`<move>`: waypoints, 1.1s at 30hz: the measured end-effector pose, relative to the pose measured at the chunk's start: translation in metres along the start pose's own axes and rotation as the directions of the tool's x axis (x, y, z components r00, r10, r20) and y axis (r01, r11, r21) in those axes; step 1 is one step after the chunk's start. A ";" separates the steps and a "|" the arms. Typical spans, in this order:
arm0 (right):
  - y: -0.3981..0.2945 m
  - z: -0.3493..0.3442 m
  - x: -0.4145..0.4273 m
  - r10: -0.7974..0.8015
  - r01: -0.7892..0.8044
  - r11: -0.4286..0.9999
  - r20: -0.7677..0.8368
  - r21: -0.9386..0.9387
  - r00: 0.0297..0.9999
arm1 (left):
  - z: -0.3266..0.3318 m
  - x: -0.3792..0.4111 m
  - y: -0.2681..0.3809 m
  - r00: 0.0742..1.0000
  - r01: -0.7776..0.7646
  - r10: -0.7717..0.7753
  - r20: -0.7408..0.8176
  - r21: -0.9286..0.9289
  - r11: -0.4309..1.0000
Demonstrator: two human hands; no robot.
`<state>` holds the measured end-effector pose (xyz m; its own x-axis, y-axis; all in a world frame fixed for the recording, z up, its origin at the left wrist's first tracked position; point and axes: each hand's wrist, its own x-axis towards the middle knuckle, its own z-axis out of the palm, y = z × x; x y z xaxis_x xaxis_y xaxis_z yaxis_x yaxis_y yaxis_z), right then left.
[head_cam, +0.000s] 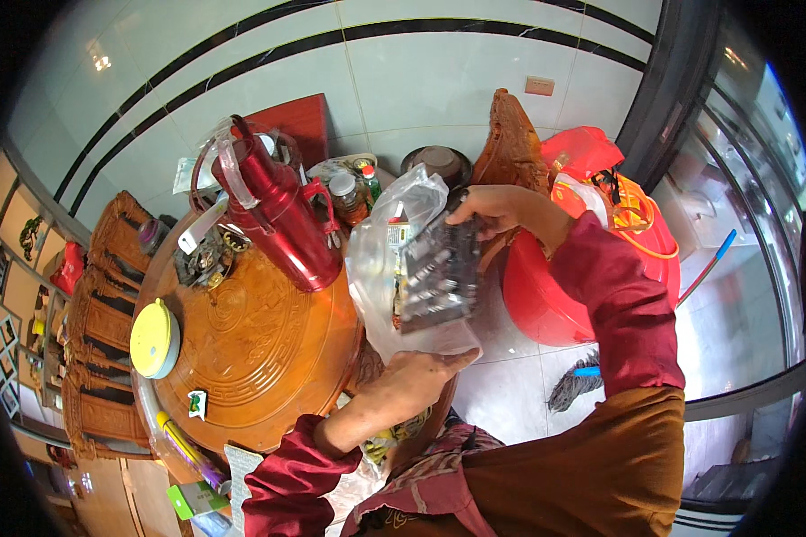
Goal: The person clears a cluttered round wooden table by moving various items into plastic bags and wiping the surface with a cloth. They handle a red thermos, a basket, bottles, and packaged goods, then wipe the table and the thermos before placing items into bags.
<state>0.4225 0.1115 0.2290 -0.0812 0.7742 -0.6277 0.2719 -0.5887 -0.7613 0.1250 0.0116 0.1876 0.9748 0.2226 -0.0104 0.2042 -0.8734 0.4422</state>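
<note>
My right hand (491, 207) grips the upper end of a dark flat package (440, 272), blurred by motion, with pale shiny marks across its face. The package is tilted at the mouth of a clear plastic bag (373, 295); whether it is inside or just in front, I cannot tell. My left hand (420, 377) has hold of the bag's lower edge, with one finger stretched out along it. Through the film shows a smaller packet with a printed label (398, 235). Left of the bag a red metal thermos flask (282, 221) stands on a round carved wooden table (262, 362).
A yellow-lidded container (153, 339), a yellow and purple tube (191, 451) and a green box (198, 499) sit around the table's near left. Jars (347, 194) stand behind. At right are a large red plastic tub (544, 295) and a grey mop head (574, 386).
</note>
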 end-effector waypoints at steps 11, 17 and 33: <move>0.079 0.115 0.112 -0.499 0.493 0.787 -0.087 0.371 0.862 | -0.017 -0.017 -0.001 0.967 0.227 -0.243 -0.072 -0.179 0.957; 0.113 0.103 0.056 -0.369 0.331 0.776 0.038 -0.537 0.929 | 0.028 0.007 -0.004 0.894 -0.057 -0.020 -0.448 -0.158 0.986; 0.119 0.085 0.024 -0.526 0.294 0.751 -0.265 -0.591 0.808 | 0.135 -0.439 -0.174 -0.236 0.959 -0.583 -0.777 -0.285 -0.009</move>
<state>0.3715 0.0408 0.1094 0.0456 0.9969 -0.0642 0.7474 -0.0767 -0.6599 -0.3263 0.0068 -0.0060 -0.4189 0.7932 0.4420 0.9072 0.3445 0.2415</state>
